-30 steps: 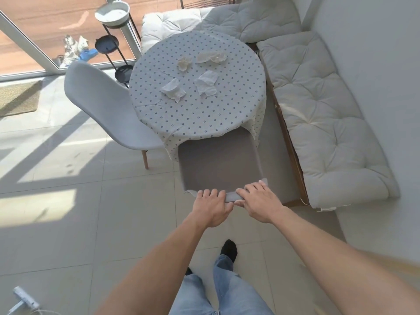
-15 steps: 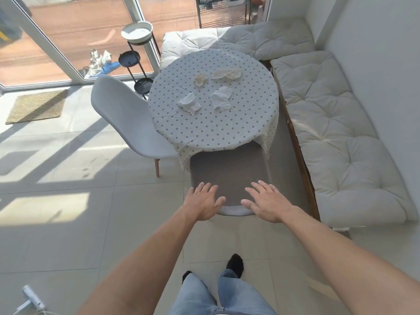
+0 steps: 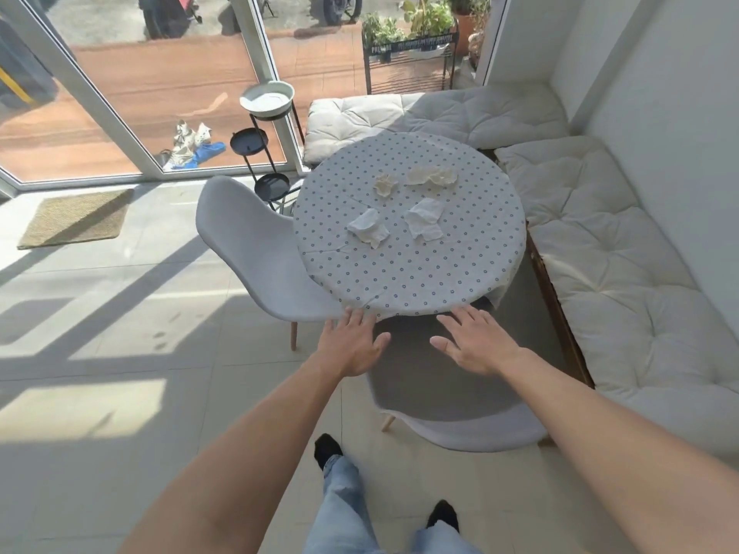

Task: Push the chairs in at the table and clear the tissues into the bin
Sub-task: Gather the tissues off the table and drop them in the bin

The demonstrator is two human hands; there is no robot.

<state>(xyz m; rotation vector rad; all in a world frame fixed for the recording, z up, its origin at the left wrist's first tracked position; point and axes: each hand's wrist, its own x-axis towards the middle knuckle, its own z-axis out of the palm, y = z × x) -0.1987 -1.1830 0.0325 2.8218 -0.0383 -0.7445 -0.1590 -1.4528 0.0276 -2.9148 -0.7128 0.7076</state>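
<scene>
A round table with a dotted cloth stands in the middle. Several crumpled white tissues lie on it: one front left, one front right, one and a longer one further back. A grey chair sits tucked under the near edge, its backrest toward me. My left hand and right hand hover above it, fingers spread, holding nothing. A second grey chair stands at the table's left, seat partly under the cloth. No bin is in view.
A cushioned corner bench runs along the right and back walls. A black tiered stand with a white dish stands by the glass door. A doormat lies on the tiled floor at left. My legs are below.
Both hands let go of the near chair's backrest, opened, and moved forward over it toward the table edge. The view rose and I stepped closer.
</scene>
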